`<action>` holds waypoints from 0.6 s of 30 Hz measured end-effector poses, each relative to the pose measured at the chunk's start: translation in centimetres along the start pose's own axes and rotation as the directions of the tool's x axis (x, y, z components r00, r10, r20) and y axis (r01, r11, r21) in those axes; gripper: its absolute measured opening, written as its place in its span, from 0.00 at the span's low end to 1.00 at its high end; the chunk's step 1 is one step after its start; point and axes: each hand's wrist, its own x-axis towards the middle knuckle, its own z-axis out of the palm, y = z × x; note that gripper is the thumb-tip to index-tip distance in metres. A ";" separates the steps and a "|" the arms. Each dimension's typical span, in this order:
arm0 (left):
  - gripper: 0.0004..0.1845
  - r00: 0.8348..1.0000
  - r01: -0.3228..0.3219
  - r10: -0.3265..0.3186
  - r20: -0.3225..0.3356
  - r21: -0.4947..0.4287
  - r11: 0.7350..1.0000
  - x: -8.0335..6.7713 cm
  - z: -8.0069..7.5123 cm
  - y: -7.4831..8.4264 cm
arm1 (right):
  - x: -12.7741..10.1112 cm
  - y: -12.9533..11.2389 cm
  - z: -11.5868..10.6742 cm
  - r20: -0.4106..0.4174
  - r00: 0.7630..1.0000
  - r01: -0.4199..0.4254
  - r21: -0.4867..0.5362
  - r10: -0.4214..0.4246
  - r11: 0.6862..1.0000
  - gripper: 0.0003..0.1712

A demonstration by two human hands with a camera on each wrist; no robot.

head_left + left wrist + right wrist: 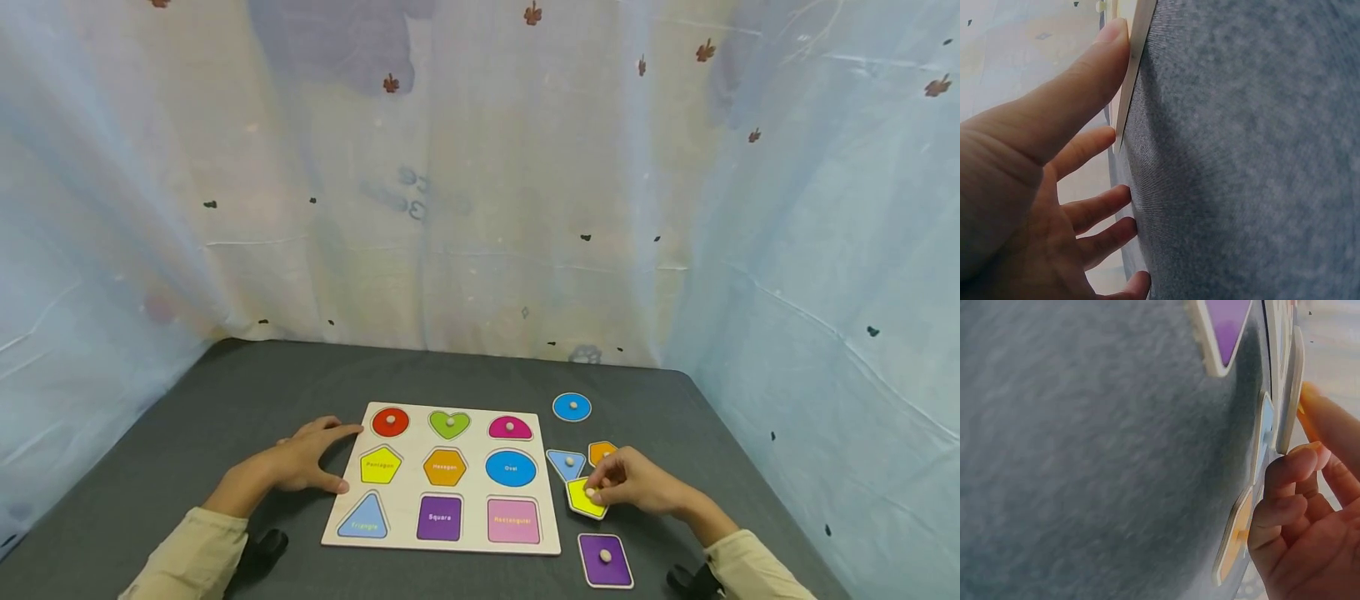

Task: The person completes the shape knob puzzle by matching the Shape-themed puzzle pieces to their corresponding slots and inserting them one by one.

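My right hand [648, 483] pinches the knob of a yellow pentagon puzzle piece [579, 498] beside the right edge of a wooden shape puzzle board [476, 500]. In the right wrist view the pentagon piece [1292, 394] stands tilted above the grey cloth. At the board's left edge is my left hand [311, 458], thumb and index finger spread and touching it. The left wrist view shows the thumb on the board's rim [1137, 50] and the other fingers extended. Red circle [391, 422], green heart [449, 425] and magenta semicircle [510, 427] pieces with knobs sit in the top row.
Right of the board lie a blue oval piece [572, 407], a light blue triangle piece [566, 463], a partly hidden orange piece [600, 451] and a purple square piece [604, 571]. A grey cloth covers the table [285, 375]. Patterned curtains [480, 208] surround it.
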 end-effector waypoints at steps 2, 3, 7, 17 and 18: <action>0.52 1.000 -0.002 0.002 0.000 -0.002 1.000 0.0 -0.1 0.0 | 0.3 -0.3 0.1 0.003 1.000 0.002 -0.005 -0.002 1.000 0.07; 0.52 1.000 -0.002 0.002 0.000 -0.002 1.000 0.0 -0.1 0.0 | 0.5 -0.4 0.1 0.005 1.000 0.003 -0.005 -0.003 1.000 0.07; 0.52 1.000 -0.002 0.002 0.004 -0.003 1.000 0.1 -0.2 0.0 | 1.2 -0.8 0.3 0.013 1.000 0.007 0.007 -0.007 1.000 0.07; 0.52 1.000 0.002 -0.002 0.003 -0.012 1.000 0.0 0.0 -0.1 | 2.9 -1.6 1.0 0.022 0.999 0.023 0.000 -0.023 1.000 0.07; 0.52 1.000 0.003 -0.003 0.001 -0.013 1.000 0.0 0.0 -0.1 | 3.1 -1.8 1.0 0.021 1.000 0.017 -0.002 -0.017 1.000 0.07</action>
